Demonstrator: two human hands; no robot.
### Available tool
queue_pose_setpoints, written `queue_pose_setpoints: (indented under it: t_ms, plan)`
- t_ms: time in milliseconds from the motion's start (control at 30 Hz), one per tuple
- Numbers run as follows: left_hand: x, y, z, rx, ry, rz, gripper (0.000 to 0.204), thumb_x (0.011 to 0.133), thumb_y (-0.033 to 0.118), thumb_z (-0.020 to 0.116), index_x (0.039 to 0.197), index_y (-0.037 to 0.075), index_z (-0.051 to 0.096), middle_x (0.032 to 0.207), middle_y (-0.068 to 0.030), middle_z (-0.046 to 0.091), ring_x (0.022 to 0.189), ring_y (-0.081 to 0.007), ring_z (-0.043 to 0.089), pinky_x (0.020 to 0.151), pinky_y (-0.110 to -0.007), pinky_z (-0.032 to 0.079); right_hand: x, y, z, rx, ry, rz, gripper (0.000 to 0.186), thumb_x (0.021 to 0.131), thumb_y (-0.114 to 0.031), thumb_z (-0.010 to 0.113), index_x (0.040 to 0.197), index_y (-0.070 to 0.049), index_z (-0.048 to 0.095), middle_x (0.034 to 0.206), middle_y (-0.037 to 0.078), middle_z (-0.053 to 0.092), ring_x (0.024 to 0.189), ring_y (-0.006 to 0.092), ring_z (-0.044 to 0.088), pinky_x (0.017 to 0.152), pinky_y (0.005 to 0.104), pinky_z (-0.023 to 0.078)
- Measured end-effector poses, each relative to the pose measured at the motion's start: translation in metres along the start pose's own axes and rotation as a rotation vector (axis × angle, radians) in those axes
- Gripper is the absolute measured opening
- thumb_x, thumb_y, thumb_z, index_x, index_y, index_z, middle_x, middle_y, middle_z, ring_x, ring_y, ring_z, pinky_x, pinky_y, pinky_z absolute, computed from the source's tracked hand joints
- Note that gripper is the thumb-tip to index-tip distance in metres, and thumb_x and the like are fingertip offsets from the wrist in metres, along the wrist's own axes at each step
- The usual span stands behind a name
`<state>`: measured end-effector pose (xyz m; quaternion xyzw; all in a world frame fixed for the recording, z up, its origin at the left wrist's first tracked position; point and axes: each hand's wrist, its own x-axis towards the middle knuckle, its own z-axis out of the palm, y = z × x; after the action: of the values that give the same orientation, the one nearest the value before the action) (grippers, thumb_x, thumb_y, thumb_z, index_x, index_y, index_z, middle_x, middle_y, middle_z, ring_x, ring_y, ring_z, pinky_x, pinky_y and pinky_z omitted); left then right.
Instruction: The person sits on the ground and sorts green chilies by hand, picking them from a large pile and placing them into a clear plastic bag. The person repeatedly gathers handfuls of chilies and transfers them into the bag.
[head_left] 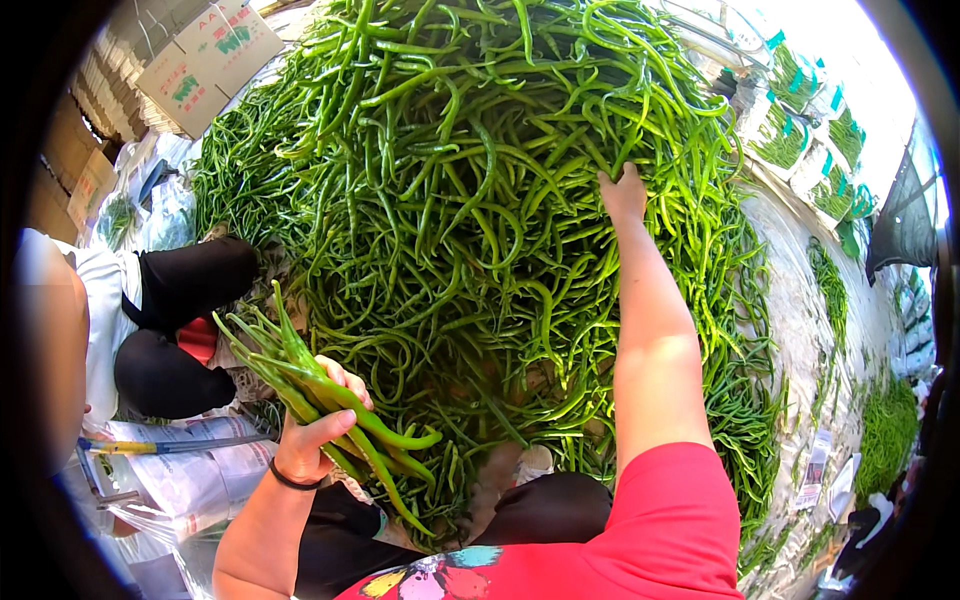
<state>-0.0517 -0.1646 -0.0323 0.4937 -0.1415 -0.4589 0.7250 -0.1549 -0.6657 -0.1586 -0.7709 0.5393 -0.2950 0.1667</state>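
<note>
Pepper heap between co-worker and, perhaps, bags

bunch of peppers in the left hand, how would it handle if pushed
The bunch of peppers is probably fairly stiff: its ends jut past the left hand without hanging limp. Its sheen hints at some slipperiness, and the splayed ends suggest it might slide apart.

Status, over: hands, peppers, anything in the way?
Left hand gripping a bunch of green peppers. Right hand at the pepper pile, grip unclear. Co-worker's knees to the left; no blockage seen.
</note>
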Motion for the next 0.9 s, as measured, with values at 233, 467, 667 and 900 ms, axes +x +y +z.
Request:
queue_pose_setpoints:
  t_ms: [233, 467, 667, 900]
  plan:
    - [-0.014, 0.004, -0.002, 0.048, -0.036, 0.017, 0.044, 0.067, 0.007, 0.070, 0.099, 0.013, 0.041, 0.089, -0.0046, 0.050, 0.088, -0.0194, 0.051, 0.086, -0.036, 0.042, 0.002, 0.019, -0.032, 0.187, -0.208, 0.012, 0.043, 0.088, -0.041, 0.054, 0.091, 0.001, 0.061, 0.089, 0.025, 0.063, 0.090, 0.0422, 0.058, 0.078, 0.0466, 0.044]
    - [-0.037, 0.007, 0.000, 0.071, -0.065, 0.081, 0.042, 0.070, 0.007, 0.069, 0.101, 0.013, 0.042, 0.092, -0.0051, 0.050, 0.090, -0.0196, 0.051, 0.084, -0.034, 0.042, -0.040, 0.048, -0.085, 0.204, -0.204, 0.070, 0.034, 0.091, -0.031, 0.053, 0.078, 0.000, 0.061, 0.060, 0.005, 0.054, 0.050, 0.0138, 0.048, 0.051, 0.0298, 0.040]
    - [-0.064, 0.015, 0.006, 0.044, -0.081, 0.080, 0.039, 0.072, 0.005, 0.065, 0.104, 0.012, 0.043, 0.093, -0.0054, 0.050, 0.091, -0.0185, 0.051, 0.087, -0.034, 0.042, -0.145, 0.064, -0.137, 0.449, -0.327, 0.130, 0.035, 0.091, -0.031, 0.054, 0.080, 0.001, 0.063, 0.062, 0.006, 0.058, 0.053, 0.0124, 0.055, 0.053, 0.0272, 0.045]
    - [-0.083, 0.020, 0.006, 0.100, -0.120, 0.133, 0.040, 0.074, 0.008, 0.064, 0.107, 0.011, 0.043, 0.097, -0.0063, 0.051, 0.094, -0.0186, 0.051, 0.088, -0.034, 0.042, -0.253, 0.049, -0.198, 0.890, -0.195, 0.245, 0.027, 0.091, -0.016, 0.058, 0.115, -0.003, 0.063, 0.082, 0.004, 0.065, 0.068, 0.0083, 0.059, 0.065, 0.0216, 0.050]
